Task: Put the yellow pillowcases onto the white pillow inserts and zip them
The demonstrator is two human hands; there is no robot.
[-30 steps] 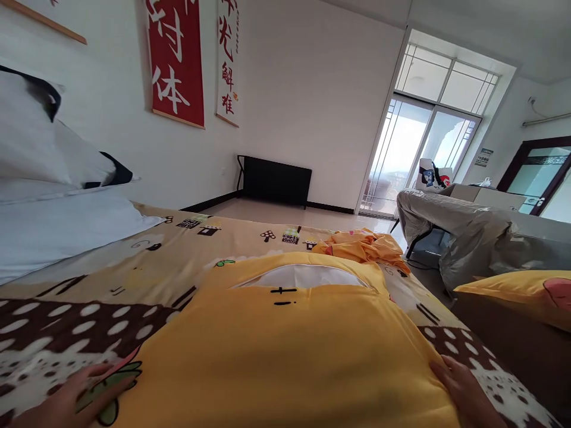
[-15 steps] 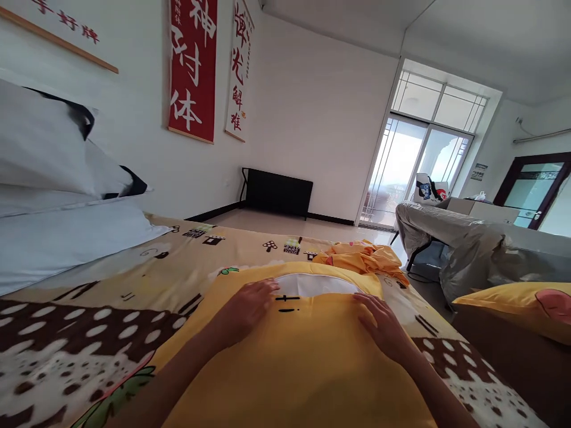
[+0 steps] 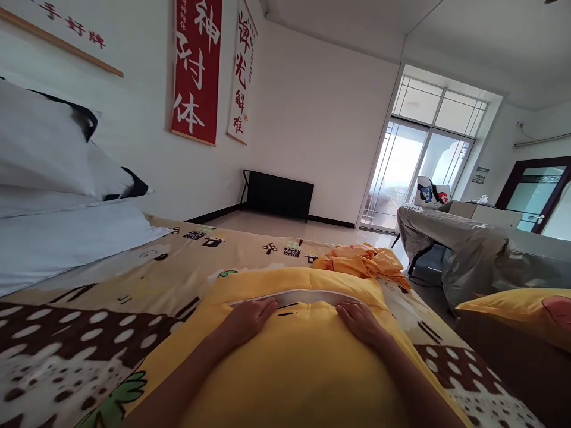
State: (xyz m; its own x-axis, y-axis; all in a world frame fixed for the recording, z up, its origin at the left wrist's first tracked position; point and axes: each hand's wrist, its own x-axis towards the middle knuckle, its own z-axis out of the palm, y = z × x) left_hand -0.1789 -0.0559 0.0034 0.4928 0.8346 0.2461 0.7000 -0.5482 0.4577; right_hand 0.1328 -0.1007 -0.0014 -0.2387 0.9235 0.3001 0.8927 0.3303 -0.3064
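Note:
A yellow pillowcase (image 3: 294, 362) lies in front of me, bulging over a white pillow (image 3: 307, 296) that shows through a narrow slit across its far part. My left hand (image 3: 252, 318) is closed on the near edge of this slit, left of some small black printed marks. To the right of those marks, my right hand (image 3: 359, 318) is closed on the same edge. Both thumbs are mostly hidden. Beyond the slit, the far flap of the pillowcase stretches flat over the bed.
The bed has a patterned sheet (image 3: 241, 244). Crumpled orange-yellow cloth (image 3: 366, 261) lies near its far right edge. White pillows (image 3: 66, 238) are stacked at left. Another yellow pillow (image 3: 521, 312) rests on a brown surface at right. Beyond stands a plastic-covered table (image 3: 464, 232).
Both hands have moved slightly nearer to me, and the right hand also inward to the left. The slit has narrowed, showing less white pillow, and the near part of the pillowcase bulges higher.

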